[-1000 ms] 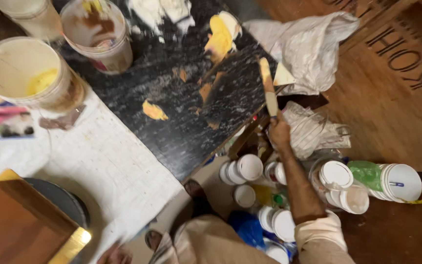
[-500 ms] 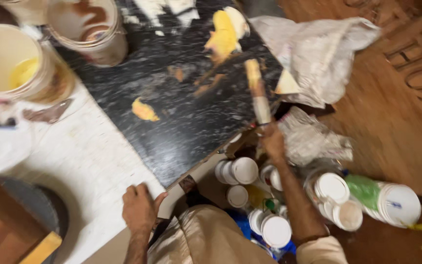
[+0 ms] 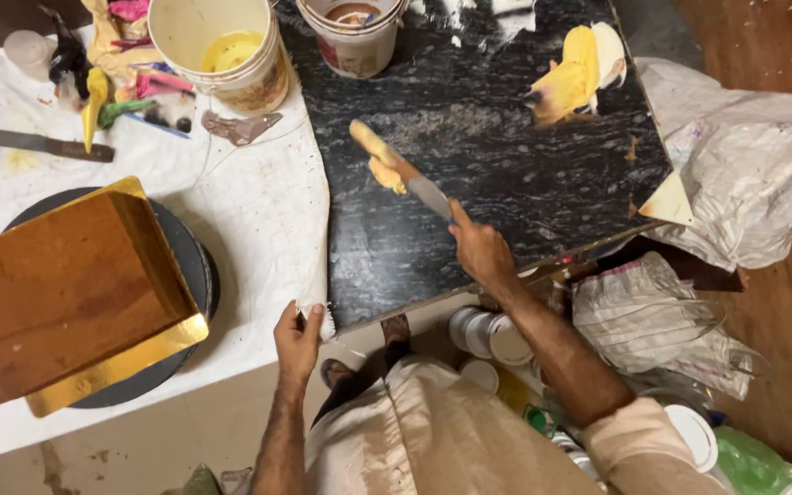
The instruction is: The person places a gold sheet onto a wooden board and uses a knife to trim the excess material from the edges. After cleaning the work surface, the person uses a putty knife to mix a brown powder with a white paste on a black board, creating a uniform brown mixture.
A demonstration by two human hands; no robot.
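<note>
Right hand [image 3: 480,249]: fingers closed round palette knife [image 3: 402,174], blade (yellow cream on it) over the black marble slab [image 3: 506,174].
Left hand [image 3: 298,335]: fingers pinching white cloth [image 3: 268,206] at table edge.

My right hand [image 3: 480,249] hides the handle of the palette knife [image 3: 402,171], so I cannot see how my fingers wrap it. The top edge cuts off the brown paint bucket [image 3: 354,37] and the white smears behind it. My legs and arm cover some of the white tubs [image 3: 490,337] on the floor.
</note>
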